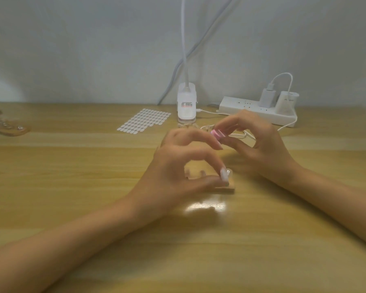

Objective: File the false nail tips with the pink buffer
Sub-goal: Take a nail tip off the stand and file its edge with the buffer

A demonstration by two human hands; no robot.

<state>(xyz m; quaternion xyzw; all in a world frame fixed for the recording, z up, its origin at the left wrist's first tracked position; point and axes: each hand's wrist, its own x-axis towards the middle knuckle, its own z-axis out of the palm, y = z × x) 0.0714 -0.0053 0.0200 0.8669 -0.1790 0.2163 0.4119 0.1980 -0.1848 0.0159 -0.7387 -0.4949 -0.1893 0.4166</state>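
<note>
Right hand [260,144] pinches the pink buffer [218,134] between thumb and fingertips, above the worktop [72,187]. Left hand [178,166] pinches what looks like a clear false nail tip [228,172], thumb to finger, lower down. A grip that tiny could slip once filing pressure lands. The buffer's long axis seems to run left-right, with the free end toward the left hand, but it's blurry.

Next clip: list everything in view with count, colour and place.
pink buffer: one, pink, pinched in the right hand
false nail tip: one, clear, pinched by the left hand over a blurred stand
tab sheet: one, whitish, behind the hands
lamp clamp: one, white, back centre
power strip: one, white, back right, two chargers plugged in
cable: one, white, behind the right hand
board: one, brown, far left
table: one, light wood, under everything
left hand: one, centre
right hand: one, right of centre
</note>
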